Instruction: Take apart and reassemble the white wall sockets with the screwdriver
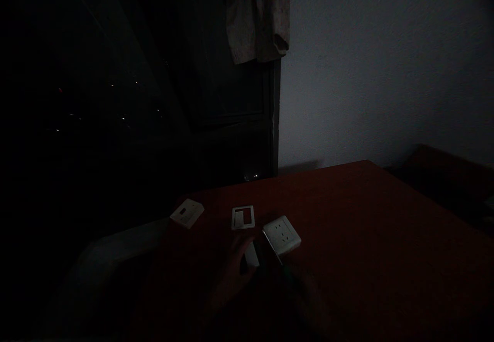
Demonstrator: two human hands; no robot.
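Observation:
The room is very dark. My left hand (234,275) rests on the red table (366,228) with its fingers curled round a small white part (252,254). My right hand (306,290) is a dim shape just right of it and seems to grip a thin metal tool (272,248). The tool's shaft lies along the left edge of a white wall socket (283,235). Beyond my left hand lies a white cover frame (243,217). Farther left, near the table's edge, lies a white switch plate (187,213).
A pale wall (386,74) stands behind the table. A dark door (231,100) has a light garment (258,17) hanging over its top. A pale, cloth-like surface (123,244) lies left of the table. A dark piece of furniture (443,177) stands at right.

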